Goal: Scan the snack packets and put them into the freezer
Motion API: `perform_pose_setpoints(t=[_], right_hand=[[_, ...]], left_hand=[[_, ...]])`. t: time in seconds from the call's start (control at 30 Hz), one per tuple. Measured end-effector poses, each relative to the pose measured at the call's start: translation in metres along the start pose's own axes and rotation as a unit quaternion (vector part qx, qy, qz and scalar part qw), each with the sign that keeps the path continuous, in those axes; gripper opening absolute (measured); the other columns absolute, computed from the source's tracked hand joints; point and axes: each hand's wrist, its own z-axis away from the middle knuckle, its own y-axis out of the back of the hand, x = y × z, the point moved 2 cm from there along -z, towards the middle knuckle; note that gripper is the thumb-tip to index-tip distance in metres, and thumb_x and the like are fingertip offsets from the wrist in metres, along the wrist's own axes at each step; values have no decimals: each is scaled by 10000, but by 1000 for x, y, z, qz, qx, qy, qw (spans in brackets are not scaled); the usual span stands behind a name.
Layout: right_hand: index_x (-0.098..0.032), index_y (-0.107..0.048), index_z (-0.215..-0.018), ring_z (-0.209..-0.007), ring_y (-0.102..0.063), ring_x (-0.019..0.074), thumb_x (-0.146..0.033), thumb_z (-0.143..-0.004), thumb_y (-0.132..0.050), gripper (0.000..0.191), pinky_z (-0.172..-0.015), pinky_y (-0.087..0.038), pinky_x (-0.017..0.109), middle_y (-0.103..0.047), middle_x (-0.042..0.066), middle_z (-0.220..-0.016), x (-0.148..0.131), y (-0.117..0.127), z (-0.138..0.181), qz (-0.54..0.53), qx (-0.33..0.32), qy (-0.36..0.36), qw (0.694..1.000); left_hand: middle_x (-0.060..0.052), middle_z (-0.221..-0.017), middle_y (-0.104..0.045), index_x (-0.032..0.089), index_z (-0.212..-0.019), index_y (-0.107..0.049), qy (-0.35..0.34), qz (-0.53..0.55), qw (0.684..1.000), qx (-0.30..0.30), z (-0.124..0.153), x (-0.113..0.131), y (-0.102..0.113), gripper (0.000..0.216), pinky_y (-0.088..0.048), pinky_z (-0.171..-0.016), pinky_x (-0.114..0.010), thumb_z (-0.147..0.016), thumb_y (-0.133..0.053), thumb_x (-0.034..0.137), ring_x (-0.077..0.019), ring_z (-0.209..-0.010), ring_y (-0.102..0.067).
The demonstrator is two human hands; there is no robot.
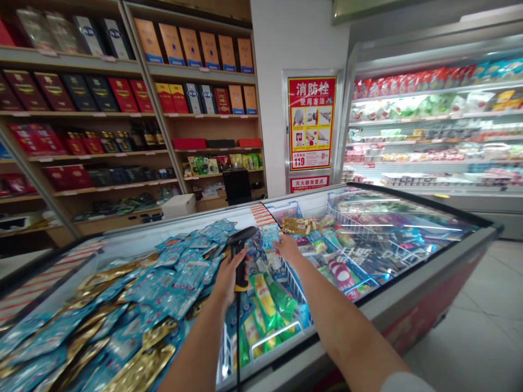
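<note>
My left hand [229, 272] is wrapped round the handle of a black barcode scanner [241, 237], whose cable hangs down toward me. My right hand [288, 247] pinches a small blue packet [270, 235] at its right edge, close to the scanner's head. To the left, many blue and gold packets [167, 283] lie heaped on the chest freezer's glass top. Beneath both hands, green and yellow packs [263, 296] show inside the freezer. Near the far rim, beyond my right hand, lie several gold packets [297, 225].
The chest freezer's dark front rail [408, 277] runs below my right arm. Wire baskets [355, 223] divide its contents. Behind stand shelves [102, 114] of boxes and a red notice [313, 124] on the wall. A lit refrigerated display [433, 144] is at the right.
</note>
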Motion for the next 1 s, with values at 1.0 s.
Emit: perform_pose_setpoints(t=[1.0], right_hand=[[-210, -489, -1245, -574, -661, 159, -200, -856, -483, 390, -531, -554, 272, -667, 18, -774, 29, 16, -30, -249, 211, -70, 942]], left_hand=[[24, -538, -579, 152, -842, -639, -12, 58, 998, 36, -3, 9, 8, 451, -344, -375, -198, -621, -813, 503, -90, -390, -476]])
